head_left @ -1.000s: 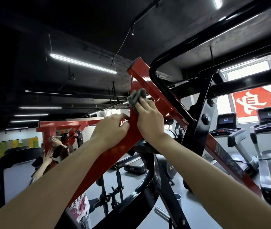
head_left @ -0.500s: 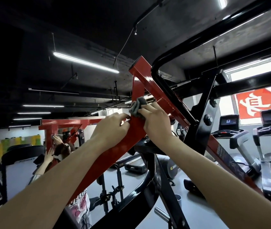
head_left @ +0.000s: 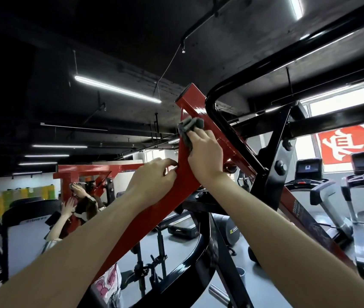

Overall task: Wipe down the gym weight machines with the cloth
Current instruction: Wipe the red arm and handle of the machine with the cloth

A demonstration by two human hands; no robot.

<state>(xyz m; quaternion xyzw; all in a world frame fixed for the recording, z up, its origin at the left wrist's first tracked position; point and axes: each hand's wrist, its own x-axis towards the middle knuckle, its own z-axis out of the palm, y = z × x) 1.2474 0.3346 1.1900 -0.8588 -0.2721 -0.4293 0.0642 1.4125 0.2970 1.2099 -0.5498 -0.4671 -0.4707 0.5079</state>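
Mid-frame, the right hand (head_left: 206, 157) is holding the cloth (head_left: 188, 127) on the beam (head_left: 176, 194), the left hand (head_left: 152, 181) gripping the beam just below-left.

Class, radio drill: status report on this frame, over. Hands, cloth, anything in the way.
Left hand grips red beam edge. Right hand holds grey cloth against red beam, near its top end. Black tube runs close on the right.
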